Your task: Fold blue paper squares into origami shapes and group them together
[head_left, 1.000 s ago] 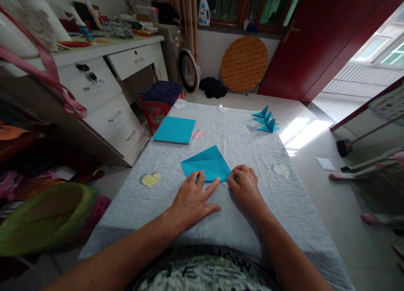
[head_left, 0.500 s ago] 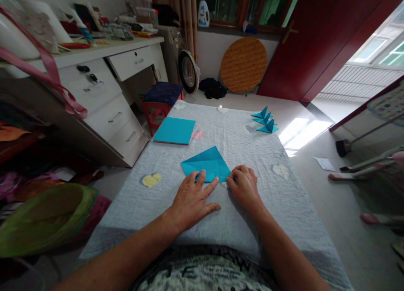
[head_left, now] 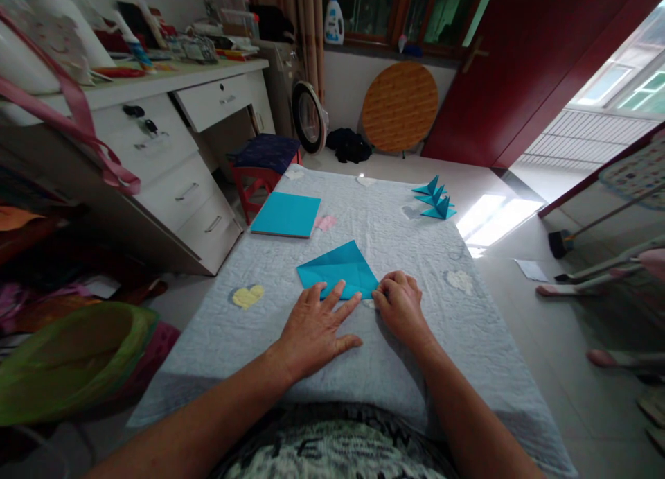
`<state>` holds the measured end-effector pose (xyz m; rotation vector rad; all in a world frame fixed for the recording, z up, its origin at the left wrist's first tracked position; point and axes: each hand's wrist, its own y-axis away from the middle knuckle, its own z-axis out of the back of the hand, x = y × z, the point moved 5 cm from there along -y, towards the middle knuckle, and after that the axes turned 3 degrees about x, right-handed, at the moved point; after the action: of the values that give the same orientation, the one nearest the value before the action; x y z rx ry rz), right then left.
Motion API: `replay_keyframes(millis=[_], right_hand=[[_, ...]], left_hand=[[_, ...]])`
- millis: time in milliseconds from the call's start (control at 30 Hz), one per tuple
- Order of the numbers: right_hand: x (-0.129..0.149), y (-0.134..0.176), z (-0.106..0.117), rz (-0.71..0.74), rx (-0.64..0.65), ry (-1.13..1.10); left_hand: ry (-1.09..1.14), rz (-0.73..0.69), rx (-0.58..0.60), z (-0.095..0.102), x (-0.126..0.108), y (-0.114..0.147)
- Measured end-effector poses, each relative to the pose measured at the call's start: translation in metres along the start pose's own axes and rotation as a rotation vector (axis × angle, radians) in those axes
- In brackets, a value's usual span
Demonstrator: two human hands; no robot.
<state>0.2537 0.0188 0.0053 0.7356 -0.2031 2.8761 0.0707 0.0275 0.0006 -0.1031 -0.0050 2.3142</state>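
Note:
A blue sheet of origami paper [head_left: 340, 265], partly folded and showing crease lines, lies on the cloth-covered table in front of me. Spread fingers of my left hand [head_left: 318, 326] rest flat on its near edge. At the paper's right corner, my right hand [head_left: 400, 299] is closed, thumb and fingers pinching that corner. Farther left sits a square stack of blue paper [head_left: 287, 214]. Several folded blue paper pieces [head_left: 437, 200] with raised points stand in a row at the far right of the table.
The pale cloth [head_left: 291, 396] has heart and flower patches. A red stool [head_left: 264, 157] stands beyond the table's far left corner, near a white desk [head_left: 176, 167]. On the left is a green bin [head_left: 77, 354]; on the right floor, a broom [head_left: 564, 243].
Both hands and the paper stay almost in place; the left fingers have shifted very slightly along the near edge. The whole view has drifted a little.

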Motion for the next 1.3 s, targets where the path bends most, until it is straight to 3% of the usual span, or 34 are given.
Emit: replay_keyframes(millis=[333,633,900,1033,1300], right_hand=[[0.002,0.001,0.003,-0.014,0.019,0.009],[0.003,0.003,0.005,0.075,0.061,-0.052],[0.007,-0.009,0.006,0.102,0.186,0.071],[0.007,-0.015,0.007,0.095,0.261,0.081],[0.010,-0.025,0.008,0.075,0.342,0.113]], left_hand=[[0.000,0.017,-0.005,-0.002,0.002,-0.001],[-0.005,0.003,-0.003,0.000,0.001,-0.001],[0.007,-0.181,0.034,-0.001,-0.010,-0.007],[0.063,-0.172,0.091,-0.006,-0.009,-0.008],[0.095,-0.171,0.098,-0.008,-0.007,-0.006]])
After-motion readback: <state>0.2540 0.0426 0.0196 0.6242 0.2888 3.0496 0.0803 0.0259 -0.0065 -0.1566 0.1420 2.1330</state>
